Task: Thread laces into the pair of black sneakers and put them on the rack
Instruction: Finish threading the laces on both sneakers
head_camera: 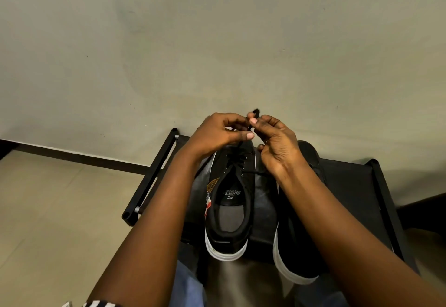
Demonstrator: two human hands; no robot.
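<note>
Both hands are up over the toe end of the near sneaker, working the black lace. Left hand has fingers curled, thumb and forefinger pinching the lace just left of the right hand's fingertips. Right hand pinches the frayed lace tip, which sticks up above its thumb. Lace runs down from the pinch into the eyelets below the left hand; one strand crosses out sideways under the right wrist. Sneaker sits heel toward the person, on the black rack top. Second sneaker lies just beside it, under the right forearm, mostly hidden. Tile floor left of the left arm, plain wall beyond both hands.
</note>
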